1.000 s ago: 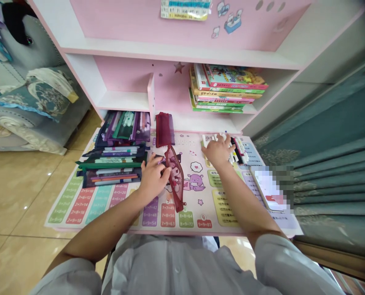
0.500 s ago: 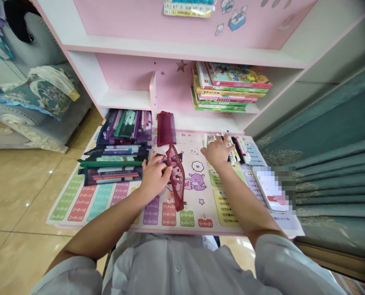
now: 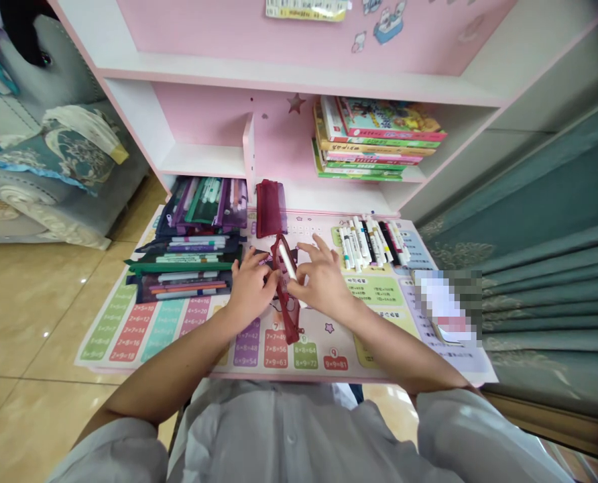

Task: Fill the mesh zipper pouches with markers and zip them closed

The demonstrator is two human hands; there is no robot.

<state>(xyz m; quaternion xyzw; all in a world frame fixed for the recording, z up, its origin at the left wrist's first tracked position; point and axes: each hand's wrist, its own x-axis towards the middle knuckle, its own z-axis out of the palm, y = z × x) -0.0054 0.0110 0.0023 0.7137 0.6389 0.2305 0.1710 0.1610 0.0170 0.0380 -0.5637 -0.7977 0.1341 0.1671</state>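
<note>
A dark red mesh zip pouch lies open on the desk, its zipper pull toward me. My left hand grips the pouch's left edge between thumb and fingers. In my right hand is a white marker, pinched by the thumb and fingers, slanting over the pouch mouth. To the right, several more white and black markers lie side by side in a row. Another dark red pouch, flat, rests just behind the open one.
Filled mesh pouches with pens are piled at the left of the desk. Books are stacked on the shelf above. A phone, partly blurred out, lies at the right edge. A printed mat covers the desktop.
My right hand has moved left from the marker row to the open pouch, bringing a white marker with it. My left hand stays on the pouch edge.
</note>
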